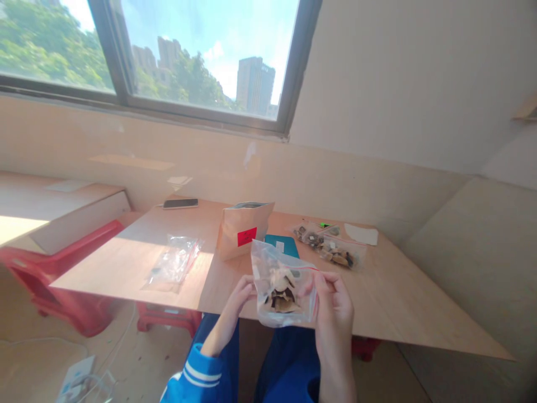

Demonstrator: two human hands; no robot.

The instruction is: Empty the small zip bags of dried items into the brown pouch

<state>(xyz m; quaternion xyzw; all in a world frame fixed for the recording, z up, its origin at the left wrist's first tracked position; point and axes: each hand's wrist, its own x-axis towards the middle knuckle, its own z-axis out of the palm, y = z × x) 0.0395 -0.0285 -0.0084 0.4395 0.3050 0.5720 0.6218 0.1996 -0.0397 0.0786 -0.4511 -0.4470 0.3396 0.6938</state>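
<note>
A clear zip bag [283, 322] with a red zip line hangs over the table's front edge. Inside it are dried, curled brown and cream pieces [285, 296] that look like dried fungus. My right hand [335, 302] pinches the bag at its red zip edge on the right. On the opposite side, my left hand [239, 299] grips the bag, with its fingertips partly hidden behind the plastic. Just beyond stands an open-topped brown paper pouch [230, 235] with a red label.
Several filled zip bags [335, 252] lie at the right rear of the wooden table [398, 296], by a white sheet [361, 234]. A teal flat item [287, 246] is behind my bag. Leftward are flat clear bags [174, 263] and a phone [180, 204]. Red stools [168, 318] stand below.
</note>
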